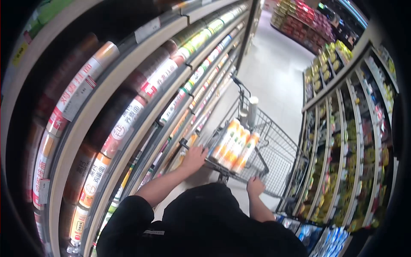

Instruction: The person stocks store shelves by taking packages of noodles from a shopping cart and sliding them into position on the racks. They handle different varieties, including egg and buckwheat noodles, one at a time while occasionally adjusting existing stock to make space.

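Note:
A metal shopping cart [278, 158] stands in front of me in the aisle. My left hand [195, 156] is closed on the left part of its handle, beside the cart's near left corner. My right hand [255, 186] is closed at the right part of the handle. Several white, orange and green packages [236, 146] lie side by side in the near part of the cart, between my hands. A light-coloured bottle [253, 105] is seen near the far left part of the cart.
Shelves [105, 90] with packs of noodles run close along the left. More shelves [338, 158] with packaged goods line the right side. The pale aisle floor [276, 64] stretches ahead to a display [299, 25] of red and gold packages.

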A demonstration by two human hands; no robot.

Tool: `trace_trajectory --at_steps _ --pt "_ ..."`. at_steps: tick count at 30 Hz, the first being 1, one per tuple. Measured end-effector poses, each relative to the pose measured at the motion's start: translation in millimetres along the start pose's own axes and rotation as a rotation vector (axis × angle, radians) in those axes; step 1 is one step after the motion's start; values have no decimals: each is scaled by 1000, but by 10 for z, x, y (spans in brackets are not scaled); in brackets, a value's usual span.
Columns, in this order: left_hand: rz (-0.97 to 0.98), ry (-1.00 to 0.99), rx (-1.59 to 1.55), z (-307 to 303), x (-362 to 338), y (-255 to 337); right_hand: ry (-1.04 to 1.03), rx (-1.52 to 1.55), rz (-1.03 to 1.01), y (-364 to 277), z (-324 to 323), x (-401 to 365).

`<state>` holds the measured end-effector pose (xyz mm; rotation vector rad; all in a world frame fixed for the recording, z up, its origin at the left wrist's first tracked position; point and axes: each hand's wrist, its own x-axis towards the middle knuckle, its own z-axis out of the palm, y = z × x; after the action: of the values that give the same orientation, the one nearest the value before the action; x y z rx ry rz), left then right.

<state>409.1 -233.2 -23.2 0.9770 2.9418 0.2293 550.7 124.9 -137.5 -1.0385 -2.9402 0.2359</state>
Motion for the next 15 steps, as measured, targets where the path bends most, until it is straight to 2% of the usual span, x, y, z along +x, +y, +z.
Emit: trace_trajectory --at_steps 1,5,8,15 --pt "31 99 65 58 -5 12 17 11 -21 -32 -75 11" --pt "4 103 121 164 129 46 54 32 -36 -16 -113 104" --pt "21 69 40 -107 245 150 14 41 -64 -27 -258 288" --pt "-110 120 -28 -25 769 390 -51 45 -130 148 -240 974"
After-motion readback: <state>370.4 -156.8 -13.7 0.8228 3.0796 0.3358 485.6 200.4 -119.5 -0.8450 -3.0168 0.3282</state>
